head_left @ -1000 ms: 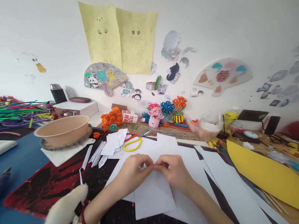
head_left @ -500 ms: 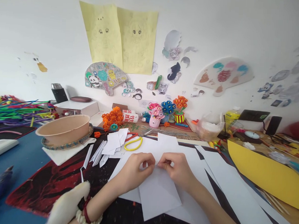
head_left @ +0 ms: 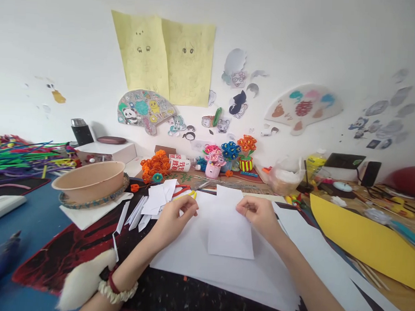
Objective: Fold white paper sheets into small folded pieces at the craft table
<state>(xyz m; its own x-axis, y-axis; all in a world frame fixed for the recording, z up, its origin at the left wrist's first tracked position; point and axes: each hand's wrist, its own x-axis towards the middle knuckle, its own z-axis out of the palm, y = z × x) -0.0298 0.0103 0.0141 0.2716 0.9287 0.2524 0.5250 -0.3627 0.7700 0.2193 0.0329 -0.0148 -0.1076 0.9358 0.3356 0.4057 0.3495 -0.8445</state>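
Note:
My right hand (head_left: 258, 216) pinches the upper right edge of a small white sheet of paper (head_left: 231, 238), which is held slightly tilted above larger white sheets (head_left: 185, 252). To the left of that sheet, my left hand (head_left: 176, 216) is apart from it, fingers curled in with the tips close together and nothing visible in them. Yellow- and red-handled scissors (head_left: 192, 194) lie partly hidden behind my left hand. Beside them are cut paper pieces (head_left: 154, 200) and narrow folded paper strips (head_left: 135, 213).
A beige basin (head_left: 89, 182) stands at the left, near bundled coloured pipe cleaners (head_left: 19, 159). A blue tool (head_left: 0, 265) lies at the lower left. Pipe-cleaner flowers in pots (head_left: 213, 167) line the back by the wall. Yellow card (head_left: 363, 238) lies at the right.
My left hand has come off the small sheet and shifted left. My right hand has moved up and right with the sheet, which now sits straighter and further from me.

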